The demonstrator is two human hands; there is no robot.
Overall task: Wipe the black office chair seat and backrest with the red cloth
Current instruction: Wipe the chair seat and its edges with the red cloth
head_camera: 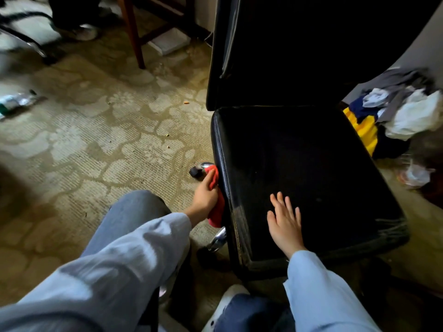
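**Red cloth pressed to the left edge of the seat**

A patterned carpeted floor (96, 130) is seen under everything. The black office chair is stood on it, with its backrest (299, 49) upright at the far side and its seat (311, 168) spread flat toward the viewer. Worn, scuffed patches are shown along the seat's near and left edges. A pile of clothes (407, 109) is heaped on the floor just beside the seat's right side.

The right grip (285, 224), a bare hand, is laid flat on the near part of the seat with its fingers straight and spread. Nothing is held in it, and the chair is judged to be steadied by it. The left grip (205, 196) is closed round the red cloth (217, 212), which is bunched in the curled fingers and pressed against the seat's left side wall, with part of it hanging below the hand. A black caster (195, 172) is seen just beyond the cloth.

The cloth is judged soft, light and limp, so it is best taken as a bunched pad kept well inside the palm. The chair is judged heavy but free to roll and swivel, so a bracing hand on the seat or the backrest's edge is called for while pressure is applied. The upholstery looks smooth and slick, and snagging could be met at the worn edges.
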